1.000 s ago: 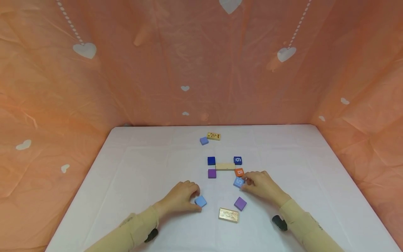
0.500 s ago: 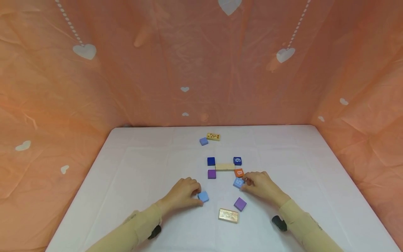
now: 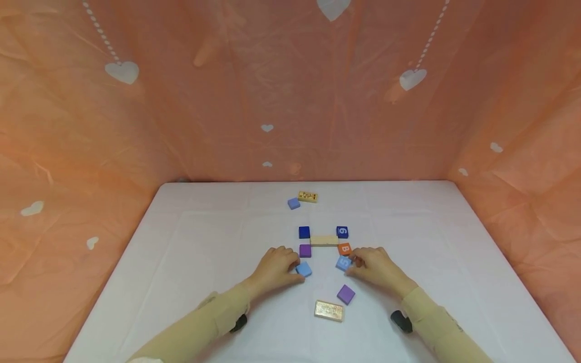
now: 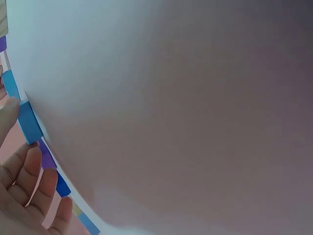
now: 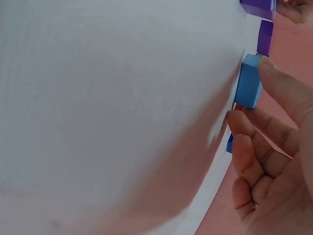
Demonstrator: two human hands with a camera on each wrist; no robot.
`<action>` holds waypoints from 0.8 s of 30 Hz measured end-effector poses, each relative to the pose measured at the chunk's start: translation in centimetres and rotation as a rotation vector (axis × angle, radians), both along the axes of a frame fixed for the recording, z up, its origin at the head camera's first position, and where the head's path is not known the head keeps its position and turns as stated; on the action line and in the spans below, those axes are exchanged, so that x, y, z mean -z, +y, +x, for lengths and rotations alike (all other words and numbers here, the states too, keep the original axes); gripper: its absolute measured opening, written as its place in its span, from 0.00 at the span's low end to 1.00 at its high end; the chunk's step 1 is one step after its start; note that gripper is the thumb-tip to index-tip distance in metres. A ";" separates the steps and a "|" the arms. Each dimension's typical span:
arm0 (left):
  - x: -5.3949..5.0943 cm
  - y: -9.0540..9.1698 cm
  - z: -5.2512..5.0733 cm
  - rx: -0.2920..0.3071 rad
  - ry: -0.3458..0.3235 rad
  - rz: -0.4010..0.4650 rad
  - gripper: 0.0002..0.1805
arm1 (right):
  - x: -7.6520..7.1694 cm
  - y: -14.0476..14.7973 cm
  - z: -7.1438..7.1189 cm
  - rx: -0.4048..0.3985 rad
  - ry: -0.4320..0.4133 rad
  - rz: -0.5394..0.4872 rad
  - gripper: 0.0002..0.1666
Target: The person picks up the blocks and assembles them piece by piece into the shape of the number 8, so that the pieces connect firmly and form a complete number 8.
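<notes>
Head cam: L hand (image 3: 272,270), pinching blue block (image 3: 304,269), has moved nr far purple block (image 3: 305,250), nearly opp. '5' block (image 3: 343,262) R hand (image 3: 375,268) pinches.

Creased orange sheeting (image 3: 290,101) walls in the table (image 3: 218,227) at back and both sides. White hearts (image 3: 122,72) on it, some hung on dotted strings (image 3: 102,35). Tabletop white. Left sheet brighter than back.

Far block (image 3: 308,196): markings too small to read. Top heart (image 3: 333,9): cut by head view's edge. Left hand (image 4: 17,203), right hand (image 5: 288,181): cut off in wrist views.
</notes>
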State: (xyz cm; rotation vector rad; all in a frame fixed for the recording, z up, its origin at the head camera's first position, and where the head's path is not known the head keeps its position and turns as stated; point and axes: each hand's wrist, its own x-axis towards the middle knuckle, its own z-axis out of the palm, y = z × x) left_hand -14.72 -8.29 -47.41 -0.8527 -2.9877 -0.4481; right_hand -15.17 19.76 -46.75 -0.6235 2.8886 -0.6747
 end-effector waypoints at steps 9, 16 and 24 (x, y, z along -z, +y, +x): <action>0.0 0.9 -0.6 -0.020 0.026 0.000 0.20 | 0.2 0.0 0.0 -0.003 0.017 -0.003 0.14; 0.0 0.8 -0.7 -0.048 0.010 0.025 0.21 | 0.2 -0.1 0.1 -0.007 0.030 -0.013 0.14; 0.3 0.7 -0.5 -0.045 0.052 0.018 0.18 | 0.2 0.0 0.2 0.024 0.023 -0.011 0.16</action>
